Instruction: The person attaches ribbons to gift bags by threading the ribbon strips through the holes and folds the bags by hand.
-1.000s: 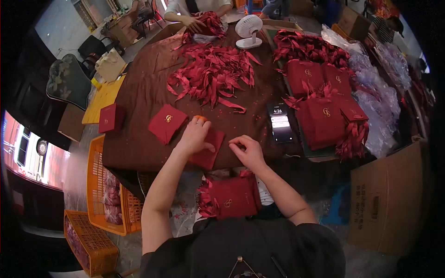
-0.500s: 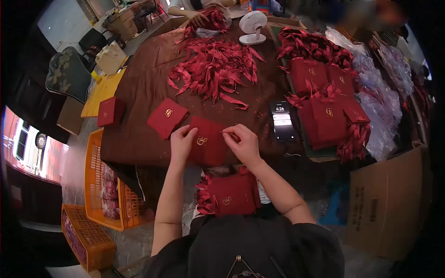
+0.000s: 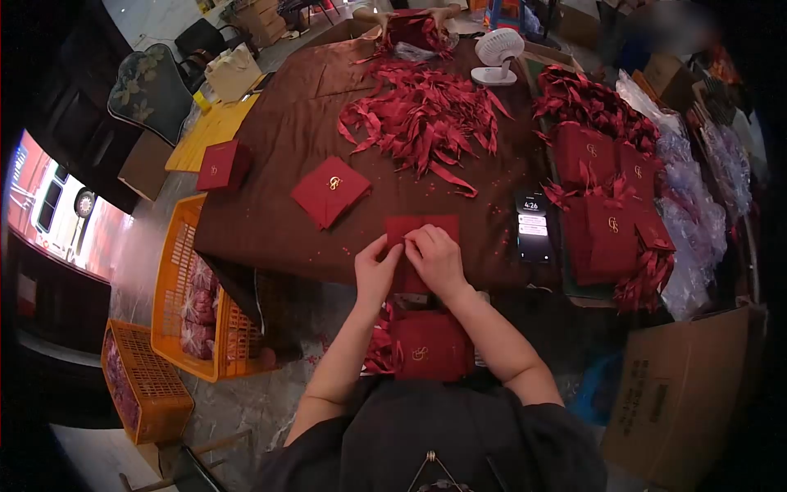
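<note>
A red card or pouch [image 3: 422, 224] lies at the table's near edge under both hands. My left hand [image 3: 379, 266] is closed at its left side, thumb and finger pinched near its middle. Touching its upper middle, my right hand [image 3: 434, 256] is closed too, its fingertips beside the left ones. What the fingertips hold is too small to make out. To the left lie red pouches with a gold logo [image 3: 334, 187]. More red pouches with ribbons [image 3: 433, 344] rest on my lap. Beyond the hands is a pile of red ribbons [image 3: 426, 119].
A phone [image 3: 533, 230] lies right of the hands, beside stacked red pouches [image 3: 611, 238]. A white fan [image 3: 498, 57] stands at the back. A red box [image 3: 223, 166] sits at the left edge, above an orange crate [image 3: 176, 287]. Another person's hands [image 3: 443, 15] are across the table.
My left hand has let go of its earlier flat hold and moved to a pinch beside my right hand. The card was slid under both hands and turned upright. The whole view has shifted.
</note>
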The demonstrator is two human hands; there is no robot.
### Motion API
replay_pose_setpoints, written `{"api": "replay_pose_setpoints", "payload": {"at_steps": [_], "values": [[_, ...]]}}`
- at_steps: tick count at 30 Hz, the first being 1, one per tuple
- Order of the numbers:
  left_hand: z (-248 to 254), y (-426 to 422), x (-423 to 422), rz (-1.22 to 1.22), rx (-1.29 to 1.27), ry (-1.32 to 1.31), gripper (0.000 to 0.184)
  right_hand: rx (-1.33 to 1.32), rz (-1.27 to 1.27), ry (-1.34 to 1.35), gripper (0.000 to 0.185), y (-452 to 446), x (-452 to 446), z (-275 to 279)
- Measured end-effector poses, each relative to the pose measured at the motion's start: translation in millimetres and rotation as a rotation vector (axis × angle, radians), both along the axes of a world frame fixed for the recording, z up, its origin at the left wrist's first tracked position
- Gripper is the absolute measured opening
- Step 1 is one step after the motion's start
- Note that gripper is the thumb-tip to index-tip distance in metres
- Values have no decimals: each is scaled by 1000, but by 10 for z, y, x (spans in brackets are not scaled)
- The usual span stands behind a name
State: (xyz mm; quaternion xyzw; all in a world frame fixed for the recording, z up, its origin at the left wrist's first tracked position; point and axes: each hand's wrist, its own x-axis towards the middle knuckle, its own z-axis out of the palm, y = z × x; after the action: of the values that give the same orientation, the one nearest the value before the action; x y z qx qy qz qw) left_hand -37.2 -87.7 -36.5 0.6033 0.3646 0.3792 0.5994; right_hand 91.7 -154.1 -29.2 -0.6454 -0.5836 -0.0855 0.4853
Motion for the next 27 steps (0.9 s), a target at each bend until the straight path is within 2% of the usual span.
{"api": "replay_pose_setpoints", "payload": {"at_steps": [3, 5, 8, 16, 18, 25, 27], "values": [[-36, -15, 12, 10, 69, -26, 30, -19, 39, 25, 13, -24, -16, 31], [-95, -6, 11, 21, 240, 77, 32, -27, 23, 43, 13, -22, -16, 22], [37, -128, 15, 17, 221, 150, 33, -48, -8, 56, 13, -9, 3, 34], [-52, -159, 19, -10, 135, 45, 36, -88, 36, -6, 12, -83, 10, 73], [-157, -149, 37, 100, 330, 140, 37, -94, 63, -5, 11, -106, -4, 66], [-85, -253, 28, 122, 431, 180, 35, -106, 13, 38, 11, -126, -45, 44], [-45, -295, 8, 98, 607, 286, 35, -78, 12, 43, 11, -114, -56, 13]]}}
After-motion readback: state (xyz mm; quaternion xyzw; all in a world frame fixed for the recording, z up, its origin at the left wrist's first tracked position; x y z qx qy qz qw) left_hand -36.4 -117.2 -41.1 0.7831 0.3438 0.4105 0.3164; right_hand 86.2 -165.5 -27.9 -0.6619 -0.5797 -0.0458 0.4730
